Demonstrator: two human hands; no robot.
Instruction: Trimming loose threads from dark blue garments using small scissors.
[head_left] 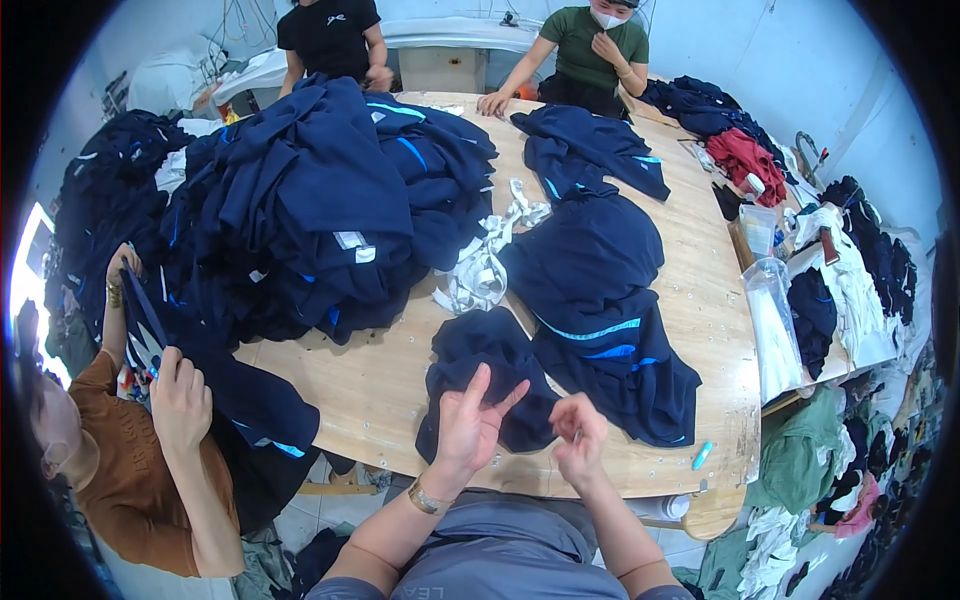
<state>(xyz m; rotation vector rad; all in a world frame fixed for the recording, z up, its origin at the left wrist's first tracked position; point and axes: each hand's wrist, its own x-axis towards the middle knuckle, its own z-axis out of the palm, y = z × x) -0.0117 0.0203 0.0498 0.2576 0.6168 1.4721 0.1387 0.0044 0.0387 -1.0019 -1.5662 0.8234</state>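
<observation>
My left hand (470, 418), with a gold-coloured band at its wrist, is raised over a dark navy garment piece (480, 345) at the table's near edge. Its fingers are spread and nothing shows in them. To its right, my right hand (580, 438) has its fingers curled in toward the thumb. Whatever it may hold is too small to make out. Just beyond it lies a navy garment (590, 260) with light blue stripes, stretched across the wooden table (400, 385). A small turquoise tool (702, 455) rests near the right-hand edge.
A tall heap of navy garments (300, 190) fills the table's left half, beside a tangle of white strips (475, 275). At left, a person in brown (140, 480) holds scissors (148, 350) and dark cloth. Two people stand at the far side. Clear plastic bags (772, 320) stand at right.
</observation>
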